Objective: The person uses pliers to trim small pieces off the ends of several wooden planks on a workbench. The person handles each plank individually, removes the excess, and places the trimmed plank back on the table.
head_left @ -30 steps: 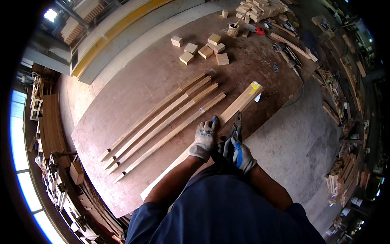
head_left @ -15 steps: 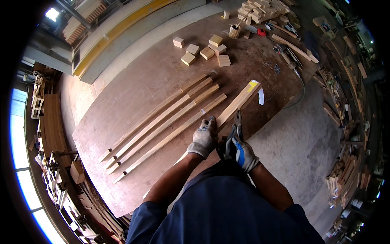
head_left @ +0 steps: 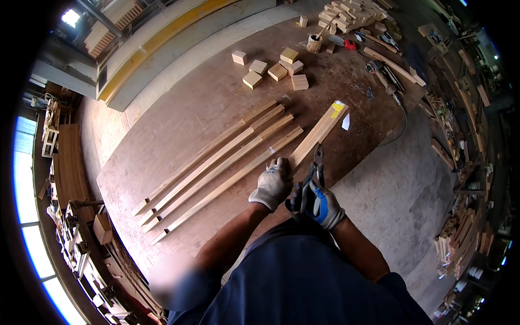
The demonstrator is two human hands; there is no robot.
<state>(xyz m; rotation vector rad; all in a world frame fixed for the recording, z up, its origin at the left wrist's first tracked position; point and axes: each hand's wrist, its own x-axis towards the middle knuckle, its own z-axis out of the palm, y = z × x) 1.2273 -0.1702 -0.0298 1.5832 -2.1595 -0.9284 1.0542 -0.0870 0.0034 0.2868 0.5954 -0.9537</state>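
Observation:
My left hand (head_left: pixel 272 183), in a pale work glove, is closed around a wooden bar (head_left: pixel 316 135). Yellow marking (head_left: pixel 338 106) shows at the bar's far end, with a small white slip (head_left: pixel 346 122) beside it. In my right hand (head_left: pixel 324 208), gloved in grey and blue, is a pair of pliers (head_left: pixel 319 157). Their jaws point away from me, close to the bar's right side; whether they touch it I cannot tell. Several slim wooden strips (head_left: pixel 216 162) lie side by side on the table to the left of my hands.
Beyond the strips, several wooden blocks (head_left: pixel 278 72) sit on the brown table (head_left: pixel 179 124). A woven cup (head_left: pixel 314 44), a pile of blocks (head_left: pixel 349 16) and a power tool (head_left: pixel 382 76) with a cable are at the far right. Timber scraps (head_left: pixel 457 233) lie along the right.
The bar in my left hand has turned slightly, showing a broader face, and its far end has risen a little. My right hand's fingers have shifted left around the pliers.

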